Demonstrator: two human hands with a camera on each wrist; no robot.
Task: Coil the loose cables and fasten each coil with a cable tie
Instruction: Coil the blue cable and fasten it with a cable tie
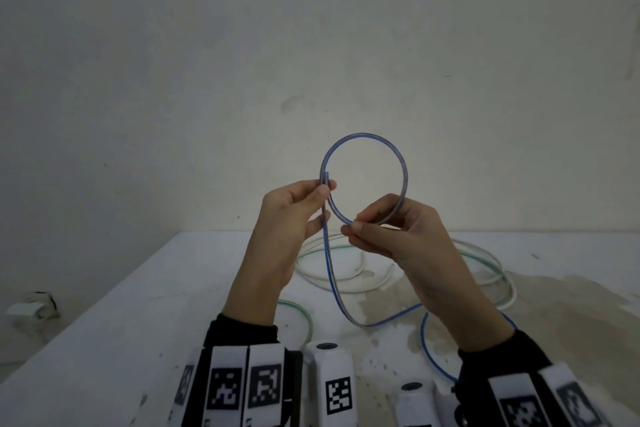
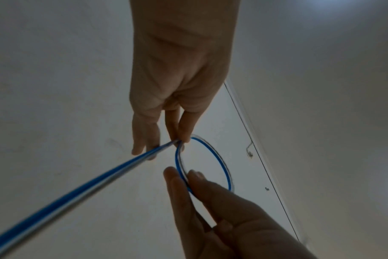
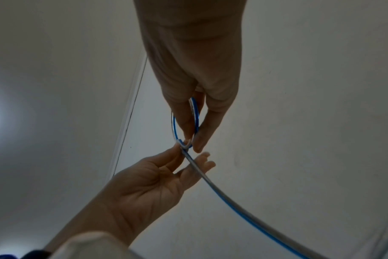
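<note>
Step in hand, judged: 1st loop of the blue cable [image 1: 363, 177] is being formed, held up in the air above the bench [image 1: 138, 305] w/ both hands. Cable end is pinched by left hand [image 1: 294, 208] at the loop's left side, tip pointing up; loop's lower right is pinched by right hand [image 1: 391, 229]. Loop stands upright, facing the person; free run drops from the crossing down to the bench & trails right. Next, probably: more slack to be drawn up & laid as a 2nd turn against the 1st, crossing kept pinched. Pale cables [image 1: 346, 274] lie uncoiled on the far bench; no tie is seen
</note>
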